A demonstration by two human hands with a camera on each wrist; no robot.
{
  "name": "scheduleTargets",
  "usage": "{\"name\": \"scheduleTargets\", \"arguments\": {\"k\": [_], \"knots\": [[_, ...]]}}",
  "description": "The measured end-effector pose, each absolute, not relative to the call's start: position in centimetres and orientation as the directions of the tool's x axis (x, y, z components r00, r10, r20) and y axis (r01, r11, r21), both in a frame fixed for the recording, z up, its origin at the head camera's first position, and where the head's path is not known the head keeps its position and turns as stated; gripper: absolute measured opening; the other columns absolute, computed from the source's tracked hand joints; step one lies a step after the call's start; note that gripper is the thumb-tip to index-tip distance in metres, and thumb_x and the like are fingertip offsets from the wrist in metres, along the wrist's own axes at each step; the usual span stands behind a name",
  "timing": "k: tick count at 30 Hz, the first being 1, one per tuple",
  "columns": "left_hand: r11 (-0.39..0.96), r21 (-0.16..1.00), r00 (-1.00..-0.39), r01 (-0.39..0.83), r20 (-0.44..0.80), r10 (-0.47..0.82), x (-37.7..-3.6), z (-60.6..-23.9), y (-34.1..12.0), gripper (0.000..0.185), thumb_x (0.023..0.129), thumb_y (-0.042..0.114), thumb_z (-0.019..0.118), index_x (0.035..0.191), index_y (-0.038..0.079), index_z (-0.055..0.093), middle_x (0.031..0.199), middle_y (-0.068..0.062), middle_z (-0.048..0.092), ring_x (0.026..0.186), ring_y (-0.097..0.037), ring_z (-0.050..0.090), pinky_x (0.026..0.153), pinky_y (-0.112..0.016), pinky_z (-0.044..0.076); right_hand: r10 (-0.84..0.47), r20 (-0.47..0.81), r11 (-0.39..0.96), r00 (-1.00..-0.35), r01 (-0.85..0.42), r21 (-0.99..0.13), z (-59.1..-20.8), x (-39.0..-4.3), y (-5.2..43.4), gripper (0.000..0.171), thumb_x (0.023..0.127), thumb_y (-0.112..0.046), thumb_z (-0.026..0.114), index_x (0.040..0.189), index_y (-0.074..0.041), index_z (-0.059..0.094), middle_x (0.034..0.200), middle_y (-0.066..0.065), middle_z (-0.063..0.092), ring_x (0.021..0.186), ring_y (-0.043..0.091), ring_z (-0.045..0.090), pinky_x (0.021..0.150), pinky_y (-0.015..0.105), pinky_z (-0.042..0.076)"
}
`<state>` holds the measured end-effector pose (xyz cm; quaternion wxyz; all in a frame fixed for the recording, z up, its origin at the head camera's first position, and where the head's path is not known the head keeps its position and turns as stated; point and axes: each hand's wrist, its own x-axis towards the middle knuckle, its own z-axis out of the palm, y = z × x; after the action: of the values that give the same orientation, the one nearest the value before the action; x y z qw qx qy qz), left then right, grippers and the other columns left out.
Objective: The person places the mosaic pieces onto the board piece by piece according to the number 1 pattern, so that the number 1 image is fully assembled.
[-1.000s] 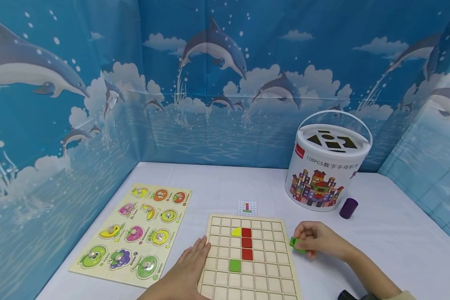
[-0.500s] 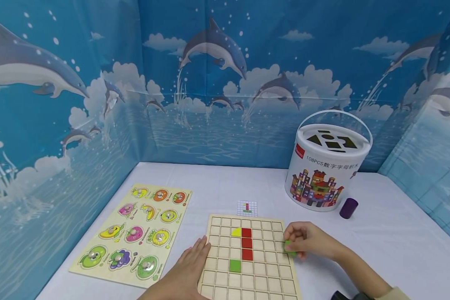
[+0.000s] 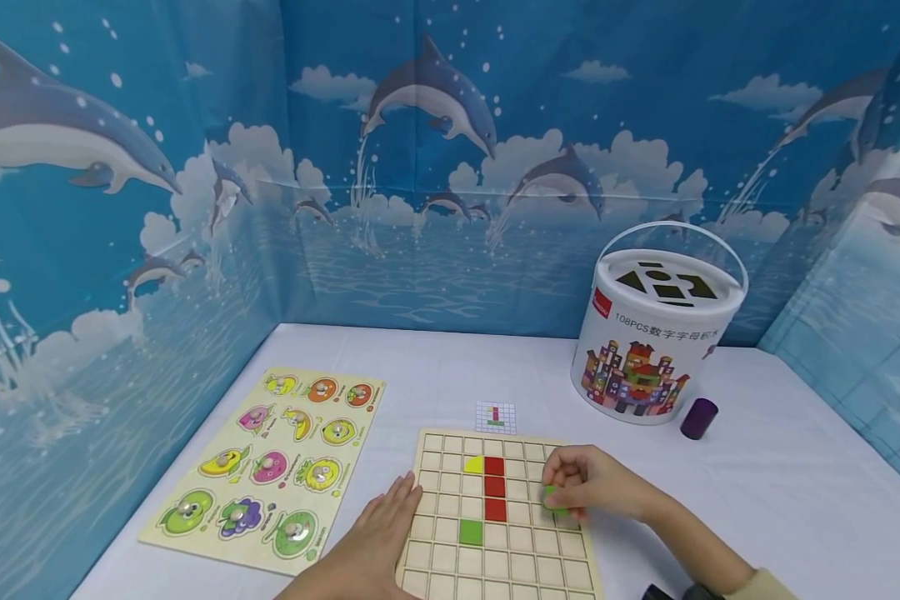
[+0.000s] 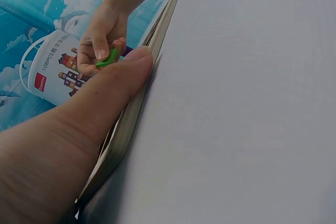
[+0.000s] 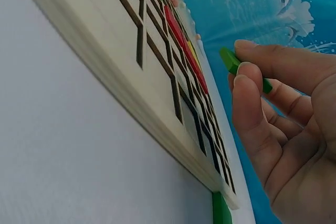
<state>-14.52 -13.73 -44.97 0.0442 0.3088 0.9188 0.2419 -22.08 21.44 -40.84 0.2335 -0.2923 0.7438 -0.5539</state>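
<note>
A pale wooden grid board lies on the white table. Set in its cells are a yellow quarter-round piece, a column of red tiles and a green square tile. My left hand rests along the board's left side, fingers straight, its thumb against the edge. Above the right part of the grid, my right hand pinches another green tile between thumb and fingers, raised off the board. A small printed grid card lies behind the board.
A fruit peg puzzle lies to the left. At the back right stands a white block bucket, with a purple cylinder in front. A green piece shows beside the board's edge in the right wrist view. A dolphin-print backdrop surrounds the table.
My right hand has moved left with the green tile, from beside the board to over its right columns. The left hand and the set tiles have stayed put.
</note>
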Motion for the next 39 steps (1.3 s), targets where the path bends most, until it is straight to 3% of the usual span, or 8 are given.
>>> {"name": "scheduleTargets", "arguments": {"k": [27,39], "knots": [[0.714,0.436,-0.811,0.548,0.068,0.581,-14.2,-44.6,-13.6,0.129,0.065,0.072,0.074,0.15,-0.009,0.02,0.158,-0.027,0.014,0.145,-0.04,0.015,0.111,-0.059,0.023,-0.742,-0.041,0.199,-0.669,-0.161,-0.967,-41.1,-21.5,17.1,0.02,0.086,-0.004,0.072,0.098,0.007,0.06,0.075,0.005,0.059,0.054,0.009,0.058,0.05,0.019,0.051],[0.722,0.419,-0.812,0.551,0.071,0.579,-14.1,-44.6,-13.6,0.13,0.065,0.073,0.073,0.15,-0.008,0.02,0.158,-0.026,0.015,0.145,-0.039,0.016,0.111,-0.059,0.023,-0.769,-0.022,0.204,-0.639,-0.213,-0.956,-41.6,-20.6,15.5,0.016,0.086,-0.006,0.073,0.095,0.001,0.063,0.076,0.002,0.062,0.056,0.009,0.06,0.053,0.022,0.054]]}}
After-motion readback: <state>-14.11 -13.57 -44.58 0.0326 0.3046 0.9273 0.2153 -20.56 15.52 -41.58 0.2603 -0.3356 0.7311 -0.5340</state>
